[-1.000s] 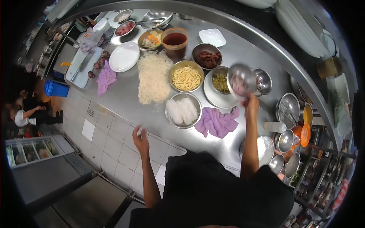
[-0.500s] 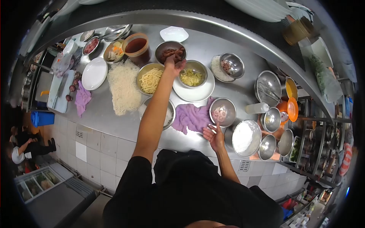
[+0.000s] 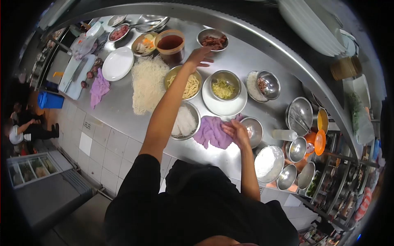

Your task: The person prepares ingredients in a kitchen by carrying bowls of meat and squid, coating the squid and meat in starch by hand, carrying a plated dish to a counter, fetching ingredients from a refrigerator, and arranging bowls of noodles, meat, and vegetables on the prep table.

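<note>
My left hand (image 3: pixel 199 58) reaches over the noodle bowl with its fingers apart and nothing in it. Just beyond its fingertips stands a metal bowl of dark reddish-brown meat strips (image 3: pixel 214 42). Below my left forearm is a bowl of thick yellow noodles (image 3: pixel 191 87). My right hand (image 3: pixel 237 133) has its fingers stretched out over the right edge of a purple cloth (image 3: pixel 213 132); whether it touches the cloth I cannot tell. Close to its right is a metal bowl of sliced shallots (image 3: pixel 253 130), partly hidden by the hand. A bowl of chopped yellow-green vegetable (image 3: pixel 223 88) sits on a white plate (image 3: pixel 210 105).
To the left lie dried rice noodles (image 3: pixel 148 86), a white plate (image 3: pixel 118 64) and a tub of red-brown sauce (image 3: pixel 170 46). A bowl of white powder (image 3: pixel 269 164), a squeeze bottle (image 3: pixel 285 135) and several metal bowls stand at the right. A metal shelf edge (image 3: pixel 262 33) overhangs the back.
The meat bowl sits farther back, and my left hand has come off it. My right hand has moved up toward the purple cloth. The view has turned slightly.
</note>
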The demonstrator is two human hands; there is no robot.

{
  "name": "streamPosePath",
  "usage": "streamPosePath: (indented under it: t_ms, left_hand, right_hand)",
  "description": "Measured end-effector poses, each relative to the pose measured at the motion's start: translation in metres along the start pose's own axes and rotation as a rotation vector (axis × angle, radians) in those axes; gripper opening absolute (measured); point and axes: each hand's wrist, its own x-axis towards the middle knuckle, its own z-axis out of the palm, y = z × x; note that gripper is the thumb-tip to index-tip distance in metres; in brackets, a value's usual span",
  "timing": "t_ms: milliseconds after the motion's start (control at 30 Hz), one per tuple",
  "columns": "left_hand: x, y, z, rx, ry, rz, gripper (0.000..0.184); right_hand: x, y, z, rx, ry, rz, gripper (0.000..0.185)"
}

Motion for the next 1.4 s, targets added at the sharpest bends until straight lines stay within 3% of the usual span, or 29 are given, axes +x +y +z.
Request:
streamPosePath:
  t_ms: [67,133,167,233,267,333,367,467,633,833,1200,1267,1333,1400]
  left_hand:
    - [-0.031,-0.002,-0.032,0.389,0.272,0.160,0.042]
    - [-0.056,-0.026,-0.084,0.892,0.576,0.487,0.042]
    - [-0.072,-0.036,-0.100,0.895,0.589,0.478,0.042]
    - [-0.100,-0.050,-0.123,1.278,0.740,0.160,0.040]
    - [-0.110,-0.053,-0.129,1.280,0.750,0.147,0.040]
    - [-0.129,-0.064,-0.138,1.092,0.545,0.051,0.041]
    - [-0.128,-0.076,-0.145,1.059,0.516,0.120,0.040]
    - [-0.131,-0.085,-0.142,0.832,0.505,0.047,0.038]
    - [-0.137,-0.085,-0.125,0.906,0.593,0.029,0.039]
    - [-0.143,-0.094,-0.119,0.778,0.696,0.017,0.042]
    - [-0.148,-0.109,-0.119,0.556,0.646,0.070,0.040]
    - [-0.148,-0.107,-0.118,0.547,0.652,0.061,0.039]
    - [-0.146,-0.104,-0.117,0.530,0.666,0.052,0.038]
    - [-0.152,-0.098,-0.119,0.443,0.719,0.029,0.034]
  right_hand:
    - [0.024,-0.007,0.000,-0.110,0.014,0.014,0.029]
    - [0.042,-0.014,0.006,-0.032,0.022,0.015,0.031]
    - [0.056,-0.014,0.004,-0.009,0.006,0.030,0.028]
    - [0.077,-0.006,-0.001,-0.099,0.017,-0.021,0.025]
    - [0.085,-0.003,0.001,-0.188,0.037,-0.082,0.024]
    - [0.089,-0.017,0.022,-0.232,0.041,-0.101,0.024]
    - [0.094,-0.023,0.032,-0.254,0.072,-0.106,0.025]
    - [0.122,-0.033,0.038,-0.236,0.014,-0.120,0.027]
    - [0.146,-0.048,0.063,-0.244,-0.020,-0.090,0.028]
    - [0.170,-0.048,0.087,-0.240,-0.073,-0.098,0.028]
    - [0.188,-0.030,0.082,-0.047,-0.050,-0.139,0.028]
    - [0.184,-0.031,0.081,-0.094,0.014,-0.152,0.033]
    - [0.164,-0.042,0.080,-0.322,-0.089,-0.060,0.043]
    - [0.152,-0.042,0.062,-0.332,-0.116,-0.069,0.053]
